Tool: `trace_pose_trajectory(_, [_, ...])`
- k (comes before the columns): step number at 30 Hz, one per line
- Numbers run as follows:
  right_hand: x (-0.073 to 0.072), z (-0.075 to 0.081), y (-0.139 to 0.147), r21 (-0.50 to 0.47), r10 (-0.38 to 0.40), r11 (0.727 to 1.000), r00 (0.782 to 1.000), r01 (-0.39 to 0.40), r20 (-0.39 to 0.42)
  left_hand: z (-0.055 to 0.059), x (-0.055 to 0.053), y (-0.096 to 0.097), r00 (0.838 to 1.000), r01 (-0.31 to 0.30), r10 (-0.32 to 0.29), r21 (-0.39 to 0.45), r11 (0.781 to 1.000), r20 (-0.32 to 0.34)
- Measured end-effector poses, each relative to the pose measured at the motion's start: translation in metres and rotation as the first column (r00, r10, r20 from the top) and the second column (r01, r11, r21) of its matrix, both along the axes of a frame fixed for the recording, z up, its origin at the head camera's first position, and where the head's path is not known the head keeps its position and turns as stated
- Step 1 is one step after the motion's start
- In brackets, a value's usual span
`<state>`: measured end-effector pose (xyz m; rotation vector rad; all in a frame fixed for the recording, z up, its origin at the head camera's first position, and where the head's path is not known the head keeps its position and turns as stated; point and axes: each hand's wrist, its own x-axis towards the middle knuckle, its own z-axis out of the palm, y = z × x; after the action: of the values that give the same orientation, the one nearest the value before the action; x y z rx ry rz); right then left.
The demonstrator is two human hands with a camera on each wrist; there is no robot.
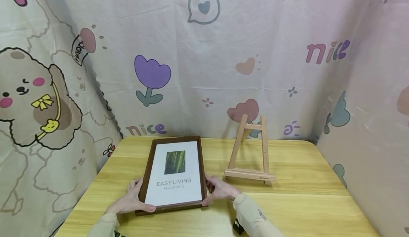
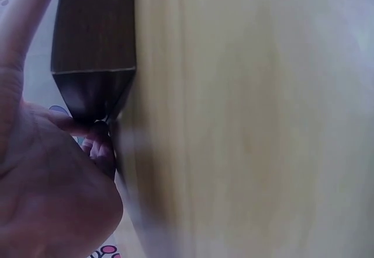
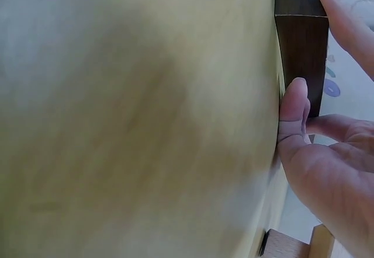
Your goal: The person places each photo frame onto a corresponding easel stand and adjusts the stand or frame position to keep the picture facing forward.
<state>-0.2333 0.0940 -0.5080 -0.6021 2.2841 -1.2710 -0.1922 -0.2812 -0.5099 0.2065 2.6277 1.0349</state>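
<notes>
A brown picture frame (image 1: 201,166) lies face up at the left of the table, turned slightly. Inside it is a white sheet printed "EASY LIVING" with a small green forest picture (image 1: 175,162). My left hand (image 1: 129,198) grips its near left corner, thumb along the front edge and fingers at the left side. At the near right corner my right hand (image 1: 221,190) holds the frame, thumb at the front and fingers curled against the right side. Both wrist views show the dark frame edge (image 2: 96,27) close over the wood, with fingertips (image 3: 295,97) low beside it.
A small wooden easel (image 1: 250,174) stands to the right of the frame, its ledge facing me. The light wood table (image 1: 297,208) has rounded far corners. Printed cloth (image 1: 204,45) hangs behind it and at both sides.
</notes>
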Motion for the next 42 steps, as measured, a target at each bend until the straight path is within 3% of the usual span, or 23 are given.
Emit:
trace_pose_trajectory(5, [-0.0005, -0.0029, 0.0009, -0.021, -0.004, 1.000, 1.000, 0.004, -0.008, 0.0000, 0.0016, 0.0007, 1.000, -0.005, 0.005, -0.014, 1.000, -0.016])
trace_pose_trajectory(15, [-0.0003, -0.0004, 0.0036, -0.019, -0.032, 0.999, 0.999, 0.032, 0.009, 0.0016, 0.0003, 0.0006, 0.999, -0.025, 0.026, -0.006, 1.000, 0.031])
trace_pose_trajectory(20, [-0.0017, -0.0009, 0.0036, -0.026, -0.033, 0.999, 0.999, 0.033, 0.006, 0.0018, 0.0009, -0.0010, 1.000, -0.012, 0.012, 0.021, 1.000, 0.024])
trace_pose_trajectory(28, [-0.0030, -0.0015, 0.0039, -0.076, -0.040, 0.996, 0.999, 0.040, 0.006, 0.0007, 0.0013, -0.0010, 0.995, 0.013, -0.004, 0.085, 0.996, -0.101])
trace_pose_trajectory(32, [-0.0036, -0.0023, 0.0040, -0.108, -0.034, 0.994, 0.999, 0.034, 0.004, -0.0013, 0.0000, 0.0003, 0.987, 0.015, 0.001, 0.098, 0.995, -0.158])
trace_pose_trajectory(36, [-0.0037, -0.0029, 0.0034, -0.116, -0.033, 0.993, 0.999, 0.031, -0.014, -0.0039, -0.0030, 0.0024, 0.976, 0.036, 0.002, 0.168, 0.985, -0.219])
trace_pose_trajectory(42, [-0.0026, -0.0040, 0.0017, -0.109, -0.046, 0.993, 0.998, 0.042, -0.034, -0.0069, -0.0044, 0.0048, 0.969, 0.042, 0.018, 0.238, 0.970, -0.245])
